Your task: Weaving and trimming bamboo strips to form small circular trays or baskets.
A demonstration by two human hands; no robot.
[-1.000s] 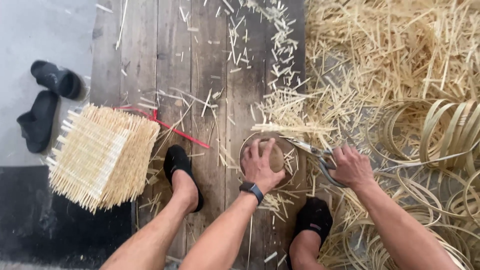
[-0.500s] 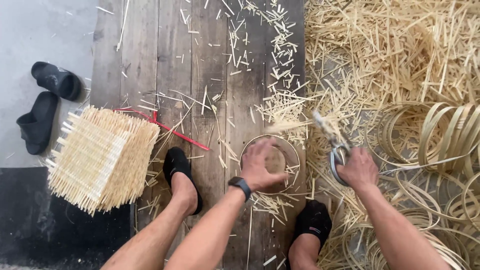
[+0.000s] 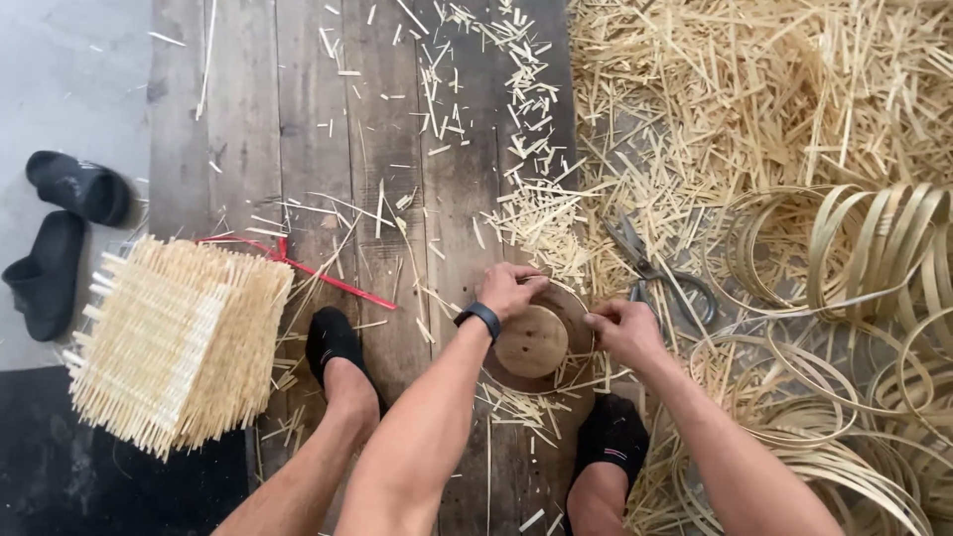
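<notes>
Both grips are closed on a round wooden disc (image 3: 533,340) with a thin bamboo hoop about its edge: the left hand (image 3: 509,289) is clamped over the upper left rim, the right hand (image 3: 623,331) is pinched on the right rim. The disc is brown, flat and circular, with a paler centre, and is held low over the plank floor (image 3: 298,129) between two feet in black socks. Scissors (image 3: 657,273) are lain just beyond the right hand, untouched, among bamboo offcuts (image 3: 754,99). Coiled bamboo strips (image 3: 854,258) are piled to the right. A woven bamboo basket (image 3: 174,342) is set at the left, with black sandals (image 3: 60,238) beyond it. The fingertips under the rim are hidden.
</notes>
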